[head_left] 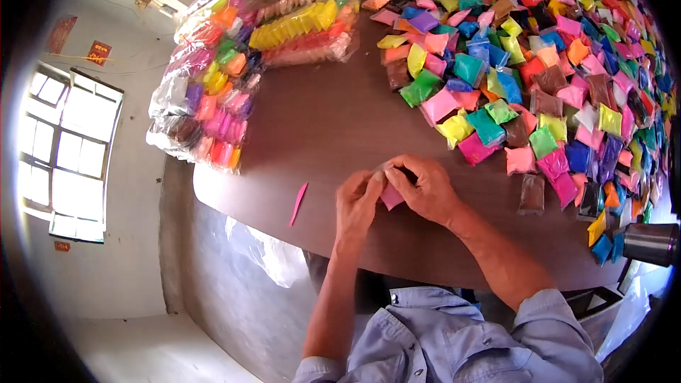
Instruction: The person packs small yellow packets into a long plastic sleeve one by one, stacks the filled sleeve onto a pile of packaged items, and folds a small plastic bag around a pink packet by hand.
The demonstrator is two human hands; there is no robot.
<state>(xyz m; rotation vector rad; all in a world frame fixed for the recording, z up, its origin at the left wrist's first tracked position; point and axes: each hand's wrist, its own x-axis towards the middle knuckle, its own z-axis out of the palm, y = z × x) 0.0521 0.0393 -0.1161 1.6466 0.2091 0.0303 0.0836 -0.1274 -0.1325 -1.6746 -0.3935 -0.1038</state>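
Near the front edge of the brown table (pixel 312 128), my left hand (pixel 357 202) and my right hand (pixel 428 188) meet at a small pink packet (pixel 391 199). Thumbs and fingers of both hands are closed on its upper part, so that part is hidden; its lower corner shows between them. A thin bright pink stick-like tool (pixel 299 203) lies on the table to the left of my left hand.
Loose small packets (pixel 543 80) in many colours are heaped across the right side. Clear bags of sorted packets (pixel 213 99) stand at the left and back, one with a yellow row (pixel 295 25). A dark cylinder (pixel 650 244) is at the right edge.
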